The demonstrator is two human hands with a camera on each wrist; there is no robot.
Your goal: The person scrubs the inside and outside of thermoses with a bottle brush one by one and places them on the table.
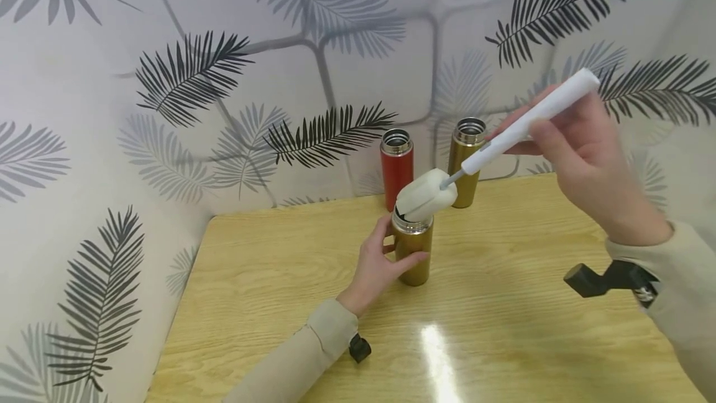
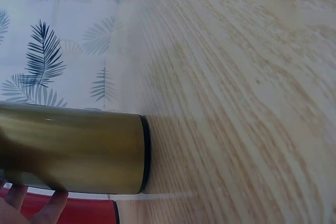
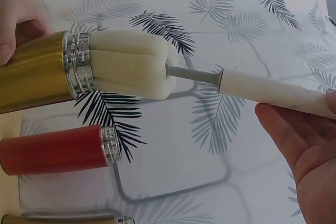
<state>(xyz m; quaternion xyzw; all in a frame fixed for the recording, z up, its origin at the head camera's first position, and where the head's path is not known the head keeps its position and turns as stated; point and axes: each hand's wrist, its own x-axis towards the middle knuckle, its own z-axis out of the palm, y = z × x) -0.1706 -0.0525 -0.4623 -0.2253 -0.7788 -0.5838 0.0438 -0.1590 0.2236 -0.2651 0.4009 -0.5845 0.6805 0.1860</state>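
My left hand (image 1: 376,271) grips the side of a gold thermos bottle (image 1: 414,257) that stands upright and uncapped on the table. In my right hand (image 1: 590,163), raised to the right, is the white handle of a bottle brush (image 1: 526,123). The brush's cream sponge head (image 3: 128,64) sits partly in the bottle's steel mouth, tilted, with most of the sponge outside. A short grey rod joins sponge and handle. The left wrist view shows the base of the gold bottle (image 2: 79,148) and fingertips (image 2: 51,205) beneath it.
Behind the held bottle stand a red thermos bottle (image 1: 397,170) and a second gold thermos bottle (image 1: 463,163), both uncapped. They are close to the leaf-patterned wall (image 1: 224,111). The wooden table (image 1: 268,266) ends at that wall.
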